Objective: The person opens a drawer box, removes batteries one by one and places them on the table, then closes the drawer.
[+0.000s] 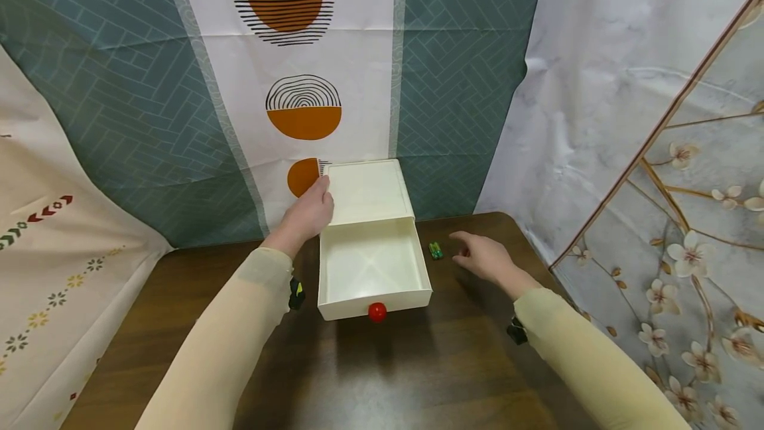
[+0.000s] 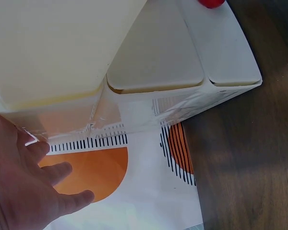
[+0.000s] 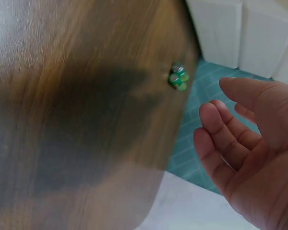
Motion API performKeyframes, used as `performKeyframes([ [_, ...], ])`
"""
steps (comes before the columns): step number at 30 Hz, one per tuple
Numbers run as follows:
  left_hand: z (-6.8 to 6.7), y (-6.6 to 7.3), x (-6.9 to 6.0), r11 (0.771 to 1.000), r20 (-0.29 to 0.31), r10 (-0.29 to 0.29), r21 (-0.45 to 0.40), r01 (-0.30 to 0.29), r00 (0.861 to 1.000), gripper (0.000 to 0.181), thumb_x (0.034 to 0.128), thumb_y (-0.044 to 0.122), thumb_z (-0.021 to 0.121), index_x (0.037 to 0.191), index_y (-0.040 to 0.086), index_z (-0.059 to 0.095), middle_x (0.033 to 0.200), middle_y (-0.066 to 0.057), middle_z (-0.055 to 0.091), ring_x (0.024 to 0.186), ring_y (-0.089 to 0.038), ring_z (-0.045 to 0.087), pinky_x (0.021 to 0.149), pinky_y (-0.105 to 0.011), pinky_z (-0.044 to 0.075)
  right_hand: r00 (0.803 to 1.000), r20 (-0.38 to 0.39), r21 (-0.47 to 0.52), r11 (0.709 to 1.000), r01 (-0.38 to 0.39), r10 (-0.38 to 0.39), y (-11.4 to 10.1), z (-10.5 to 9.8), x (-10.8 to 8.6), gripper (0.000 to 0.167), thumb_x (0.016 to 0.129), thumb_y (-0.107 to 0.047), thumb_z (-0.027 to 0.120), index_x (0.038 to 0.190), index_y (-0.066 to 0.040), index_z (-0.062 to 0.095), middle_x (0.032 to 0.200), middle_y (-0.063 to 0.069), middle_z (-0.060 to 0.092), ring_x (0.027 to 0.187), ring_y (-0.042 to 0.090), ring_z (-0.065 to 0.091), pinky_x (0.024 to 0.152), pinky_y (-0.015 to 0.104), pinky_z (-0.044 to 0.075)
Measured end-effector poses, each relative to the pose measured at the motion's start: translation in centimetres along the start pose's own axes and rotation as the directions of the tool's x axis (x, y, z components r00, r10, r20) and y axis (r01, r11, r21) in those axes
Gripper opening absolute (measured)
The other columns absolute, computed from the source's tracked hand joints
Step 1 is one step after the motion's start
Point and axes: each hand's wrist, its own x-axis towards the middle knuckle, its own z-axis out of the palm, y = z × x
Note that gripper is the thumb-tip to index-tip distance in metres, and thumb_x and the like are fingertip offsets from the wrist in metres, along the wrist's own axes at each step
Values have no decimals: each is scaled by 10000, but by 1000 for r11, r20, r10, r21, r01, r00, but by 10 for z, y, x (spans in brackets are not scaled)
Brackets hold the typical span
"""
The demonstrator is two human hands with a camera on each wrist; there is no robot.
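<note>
A white box stands at the back of the table, its white drawer pulled out towards me. The drawer has a red round knob and nothing inside it. My left hand rests against the box's left edge; in the left wrist view several fingers stick out past its side, while the thumb is hidden. Right of the drawer lies a small bundle of green, shiny-ended pieces, perhaps batteries. Just right of them my right hand hovers with fingers loosely bent and apart, holding nothing.
The dark wooden table has a rounded back right corner. Behind it hangs a patterned cloth of teal and white with orange shapes. A flowered, marbled cloth hangs on the right, a cream one on the left.
</note>
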Motion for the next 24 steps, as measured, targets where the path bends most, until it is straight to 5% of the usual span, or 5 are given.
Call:
performKeyframes([
  [24, 1, 0, 0, 1000, -3, 8, 9, -8, 1000, 661, 1201, 344, 161, 1771, 36, 30, 1855, -125, 20, 1707, -293, 4, 1364, -499, 42, 993, -94, 55, 995, 81, -75, -48, -25, -51, 433, 1056, -251, 772, 1475, -167, 702, 1003, -113, 772, 825, 63, 690, 754, 431, 576],
])
